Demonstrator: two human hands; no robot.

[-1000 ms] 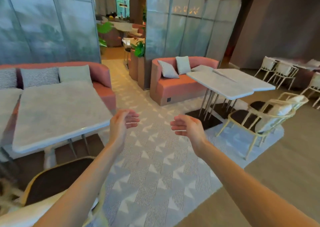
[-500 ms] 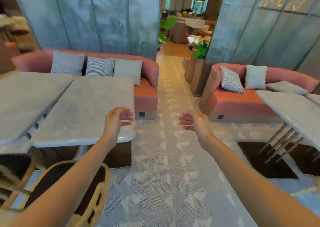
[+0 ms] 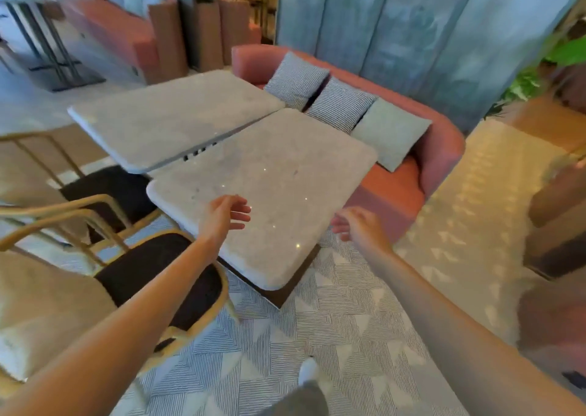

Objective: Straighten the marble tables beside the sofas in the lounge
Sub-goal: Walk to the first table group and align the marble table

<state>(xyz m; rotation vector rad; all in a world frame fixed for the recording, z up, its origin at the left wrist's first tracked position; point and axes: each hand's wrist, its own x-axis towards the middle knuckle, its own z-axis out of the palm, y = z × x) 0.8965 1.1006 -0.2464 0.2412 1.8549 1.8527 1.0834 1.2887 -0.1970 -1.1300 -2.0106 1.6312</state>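
Two grey marble tables stand side by side in front of a pink sofa. The near marble table sits skewed to the far marble table, with a wedge-shaped gap between them. My left hand hovers open over the near table's front part, fingers spread. My right hand is open just off the table's right edge, holding nothing. Whether either hand touches the marble is unclear.
A cane chair with a dark seat stands under my left arm, a second one behind it. Three cushions lie on the sofa. Grey screens rise behind. Patterned carpet covers the floor; my foot is on it.
My view has swung left and down and come closer to the near table. Both hands have reached forward to its front edge, still open.
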